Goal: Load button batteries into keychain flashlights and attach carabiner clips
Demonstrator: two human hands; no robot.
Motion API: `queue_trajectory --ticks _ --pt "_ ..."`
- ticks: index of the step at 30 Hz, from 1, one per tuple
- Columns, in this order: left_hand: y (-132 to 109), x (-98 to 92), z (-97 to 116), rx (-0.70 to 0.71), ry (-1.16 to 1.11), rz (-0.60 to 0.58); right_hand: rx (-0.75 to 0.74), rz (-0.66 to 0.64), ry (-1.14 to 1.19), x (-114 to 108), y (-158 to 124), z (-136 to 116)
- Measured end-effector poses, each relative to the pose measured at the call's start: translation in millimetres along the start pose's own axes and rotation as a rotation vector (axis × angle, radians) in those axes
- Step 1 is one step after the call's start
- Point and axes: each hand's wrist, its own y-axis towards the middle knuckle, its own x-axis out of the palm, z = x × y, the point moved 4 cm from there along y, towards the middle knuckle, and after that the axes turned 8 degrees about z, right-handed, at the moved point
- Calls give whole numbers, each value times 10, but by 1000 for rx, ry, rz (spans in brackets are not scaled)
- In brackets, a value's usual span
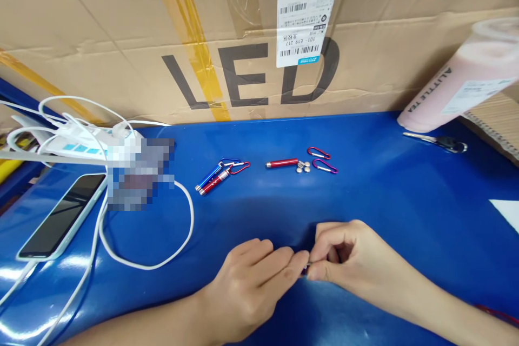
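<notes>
Low in the head view, my left hand is closed, its fingers curled around something mostly hidden; a dark purplish, shiny bit shows at the fingertips. Against it, my right hand pinches a tiny metallic piece between thumb and forefinger, too small to name. Beyond the hands lie a blue mini flashlight and a red mini flashlight, both with carabiners. To their right is a red tube beside several button cells. A red carabiner and a purple carabiner rest nearby.
A large cardboard box walls off the back of the blue table. On the left are a phone, white cables and a power strip. A pink drink cup and keys are at right.
</notes>
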Motion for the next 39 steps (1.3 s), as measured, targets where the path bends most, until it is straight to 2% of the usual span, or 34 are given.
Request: queue_trajectory --ticks 9,12,14,18,20,24,28,33,39 --pt "76 -35 -27 -119 -143 65 -33 1 -1 -7 12 -92" --pt "101 -34 -52 -212 -220 104 -74 50 -44 -31 8 -119" --pt "119 -36 -68 -287 -297 123 -170 110 -88 -62 1 -164" --pt "151 -37 -103 -415 -383 117 -456 245 -187 -127 -45 -291" --pt "160 -38 -121 -458 -398 108 -541 301 -232 -153 -68 -334" --pt "161 -32 -127 -475 -419 82 -660 296 -298 -164 -91 -391" --pt "153 -20 -127 -479 -427 54 -690 242 -323 -161 -87 -395" --pt "156 -13 -125 -470 -418 26 -720 255 -368 -163 -94 -399" --pt "142 5 -99 -477 -466 -9 -687 229 -339 -149 -83 -367"
